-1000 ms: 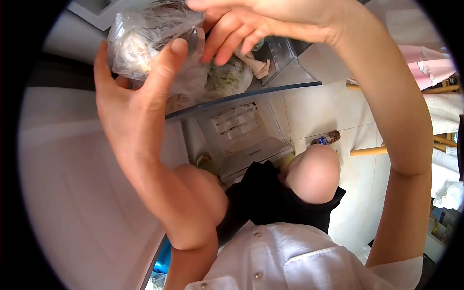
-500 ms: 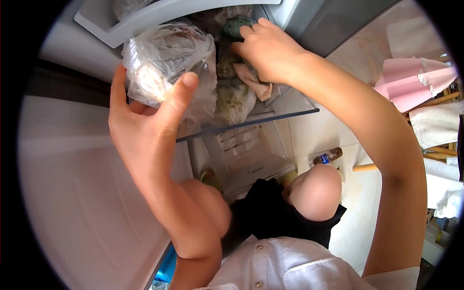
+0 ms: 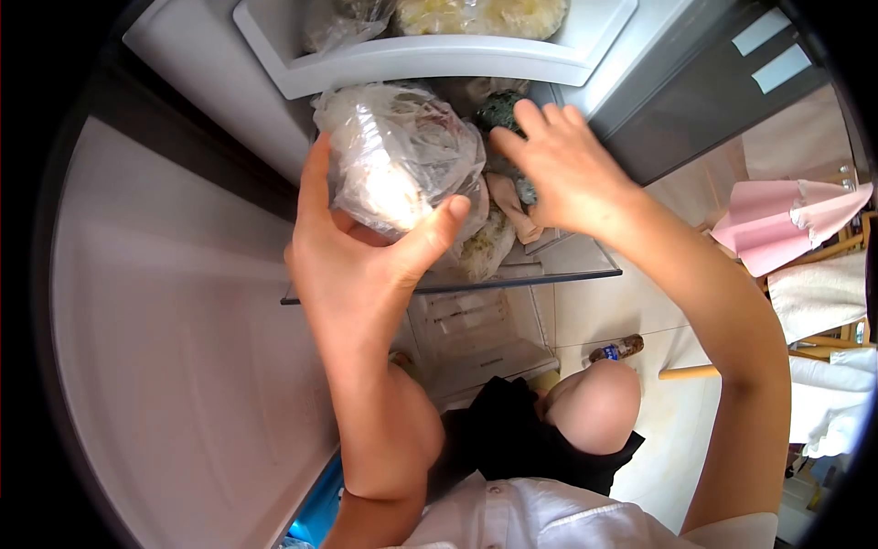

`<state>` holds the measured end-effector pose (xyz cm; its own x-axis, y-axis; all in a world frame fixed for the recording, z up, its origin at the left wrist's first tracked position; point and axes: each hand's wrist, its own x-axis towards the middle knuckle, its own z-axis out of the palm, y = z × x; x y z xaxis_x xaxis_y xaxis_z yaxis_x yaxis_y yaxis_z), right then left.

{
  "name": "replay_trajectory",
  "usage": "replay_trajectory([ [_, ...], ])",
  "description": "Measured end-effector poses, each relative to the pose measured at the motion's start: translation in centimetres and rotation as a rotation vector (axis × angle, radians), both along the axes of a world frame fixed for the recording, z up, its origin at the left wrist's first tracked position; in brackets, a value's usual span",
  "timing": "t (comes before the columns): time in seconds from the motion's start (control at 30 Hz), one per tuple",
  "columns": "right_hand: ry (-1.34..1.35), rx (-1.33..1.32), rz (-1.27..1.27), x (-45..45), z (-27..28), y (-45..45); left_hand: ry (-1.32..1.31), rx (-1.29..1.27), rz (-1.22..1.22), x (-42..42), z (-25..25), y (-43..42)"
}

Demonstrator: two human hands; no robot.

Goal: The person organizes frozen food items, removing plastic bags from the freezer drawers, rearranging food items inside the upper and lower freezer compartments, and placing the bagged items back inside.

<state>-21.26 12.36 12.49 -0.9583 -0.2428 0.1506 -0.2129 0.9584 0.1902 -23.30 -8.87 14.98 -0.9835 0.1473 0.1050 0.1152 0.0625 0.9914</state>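
My left hand [image 3: 352, 270] grips a crinkled clear plastic bag [image 3: 402, 156] of pale, frosty food, thumb on the near side and fingers around the left. The bag is above the pulled-out freezer drawer [image 3: 558, 276]. Over the drawer's right part, my right hand [image 3: 581, 178] has its fingers apart and nothing visible in them. Just left of its fingertips lies a dark green bagged bundle [image 3: 497, 112]. Below the palm are a long pinkish-beige piece [image 3: 514, 210] and a clear bag with greenish-yellow contents [image 3: 487, 245]. The larger bag hides the drawer's left side.
Above is a white-fronted drawer [image 3: 439, 57] with bagged yellowish food. The fridge door [image 3: 183, 320] stands wide on the left. Lower down is a clear drawer [image 3: 480, 343], close to my knees. A bottle [image 3: 617, 349] lies on the floor; a pink cloth [image 3: 782, 220] hangs at right.
The view has tilted up, showing more of the upper drawer. My right hand's fingers have spread from their curled pose by the green bundle. My left hand still grips the plastic bag.
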Motion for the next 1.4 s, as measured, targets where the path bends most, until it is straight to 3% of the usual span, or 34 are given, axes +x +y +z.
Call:
replay_trajectory([
  [0.1, -0.453, -0.138, -0.037, 0.1, 2.8, -0.9, -0.008, 0.003, 0.001, -0.1, -0.2, 0.0],
  [0.2, -0.573, -0.205, 0.100, 0.3, 0.7, -0.8, -0.018, 0.012, -0.008, 0.0, 0.1, -0.1],
  [0.3, -0.950, -0.290, 0.005, -0.1, 2.2, -0.9, 0.006, -0.004, -0.012, -0.1, -0.2, -0.3],
  [0.43, -0.773, -0.232, 0.038, -0.6, 1.5, 0.5, 0.022, -0.010, -0.007, -0.1, -0.3, -0.3],
  [0.57, -0.824, -0.449, -0.033, -0.2, 1.3, -0.3, 0.013, 0.019, -0.016, -0.1, -0.3, -0.3],
  [0.67, -0.733, -0.452, -0.012, 0.1, 0.0, -0.7, 0.025, 0.029, -0.014, -0.2, -0.4, -0.3],
  [0.77, -0.732, -0.195, 0.126, 0.0, 1.0, -0.8, -0.001, 0.034, -0.015, -0.2, -0.1, -0.2],
  [0.87, -0.647, -0.098, 0.119, 0.5, 0.5, 0.0, 0.000, -0.022, -0.018, -0.1, -0.1, -0.4],
  [0.97, -0.673, -0.132, 0.072, 0.4, -0.1, -0.2, 0.025, 0.027, -0.031, -0.1, -0.2, -0.3],
  [1.17, -0.541, 0.057, 0.096, 1.1, -2.2, -1.3, -0.017, -0.026, -0.015, -0.1, 0.2, -0.3],
  [1.3, -0.761, 0.007, -0.035, 0.1, -0.5, -1.9, 0.035, -0.056, -0.016, 0.0, -0.1, -0.4],
  [1.4, -0.732, -0.067, -0.039, 0.2, -0.6, -1.6, 0.050, -0.023, -0.007, -0.1, -0.7, -0.3],
])
